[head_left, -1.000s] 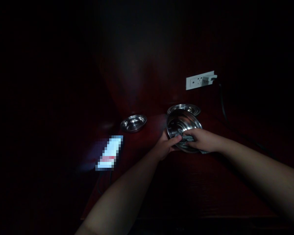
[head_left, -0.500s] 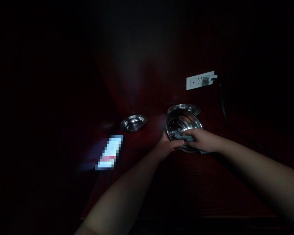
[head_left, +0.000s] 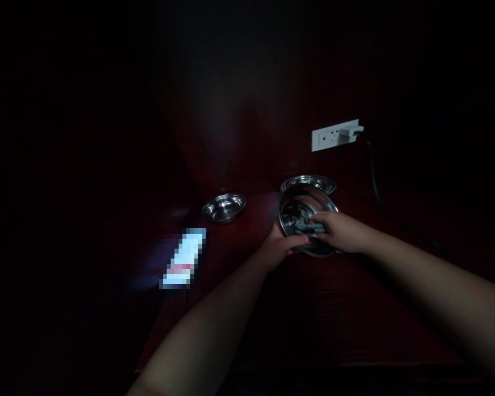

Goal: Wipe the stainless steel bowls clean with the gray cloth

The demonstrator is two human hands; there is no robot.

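A shiny steel bowl [head_left: 322,201] is tilted with its mouth toward me. My left hand [head_left: 277,247] grips its near left rim, thumb over the edge and fingers hidden beneath. Inside the bowl, my right hand [head_left: 340,231] is closed on a grey-green cloth [head_left: 307,225] that lies against the inner wall. Just behind the held bowl, partly covered by it, a steel plate or shallow dish [head_left: 309,180] rests on the dark red table [head_left: 313,313]. A smaller steel bowl [head_left: 225,208] stands upright to the left of my hands.
A lit phone-like screen [head_left: 184,258], pixelated, lies near the left table edge with a cable below it. On the back wall is a white socket panel [head_left: 332,136] with a plug in it; a dark cord [head_left: 373,173] runs down to the right. The surroundings are very dark.
My right hand and the cloth have shifted slightly up within the bowl. My left hand keeps its grip, and the other dishes stay put.
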